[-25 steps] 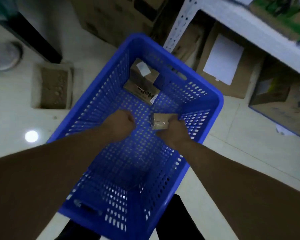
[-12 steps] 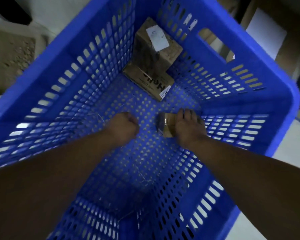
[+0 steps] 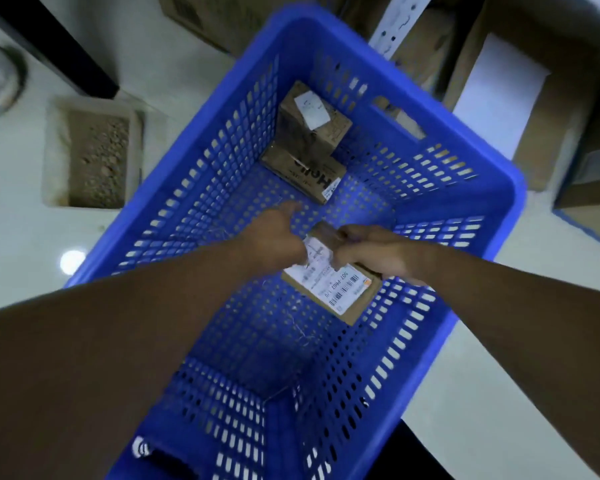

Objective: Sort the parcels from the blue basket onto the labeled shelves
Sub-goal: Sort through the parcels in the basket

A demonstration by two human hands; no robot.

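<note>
The small labelled parcel (image 3: 340, 289) is being held within the walls of the blue basket (image 3: 492, 161), the right hand (image 3: 378, 252) curling its fingers round the parcel's far end. The left hand (image 3: 274, 233) is meeting the label's edge with one finger stretched out; whether it is gripping cannot be told. At the basket's far end a taller box (image 3: 312, 129) is sitting against a flat box (image 3: 303, 171).

View, one: head camera, worn on my head, wide-angle. Facing: forward and steeply down into the blue perforated plastic basket (image 3: 413, 98), whose near end runs off the lower edge of the frame. Range: close. My forearms enter from the lower left and lower right, and my left hand (image 3: 274, 233) and right hand (image 3: 371, 254) sit at frame centre. Periphery: pale glossy floor (image 3: 14, 254) at left, brown cardboard box (image 3: 537, 157) at upper right.
</note>
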